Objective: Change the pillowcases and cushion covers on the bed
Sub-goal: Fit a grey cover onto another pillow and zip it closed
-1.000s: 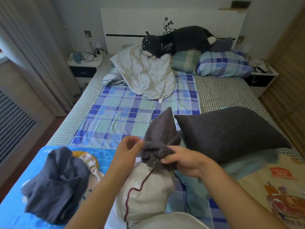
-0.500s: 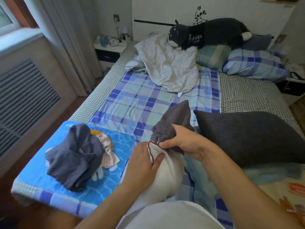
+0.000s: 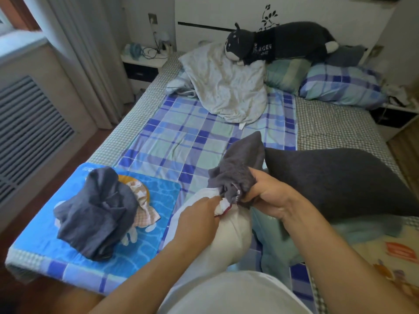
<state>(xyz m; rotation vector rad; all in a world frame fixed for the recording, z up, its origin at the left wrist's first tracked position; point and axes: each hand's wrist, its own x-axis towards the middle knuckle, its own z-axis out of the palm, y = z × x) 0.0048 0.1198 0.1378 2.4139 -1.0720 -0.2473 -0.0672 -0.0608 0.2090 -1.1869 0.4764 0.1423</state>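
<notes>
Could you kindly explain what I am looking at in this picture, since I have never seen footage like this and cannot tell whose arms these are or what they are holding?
There is no machine here: a person wears a camera on the head, so you look down along their own two arms at a bed. The left hand pinches a corner of a white cushion insert. The right hand grips the bunched opening of a dark grey cushion cover, which sits over that corner. Beside them to the right lies a dark grey cushion. To the left, a crumpled dark cloth rests on a blue mat. At the headboard end lie a bare white pillow, a plaid pillow and a dark plush toy.
</notes>
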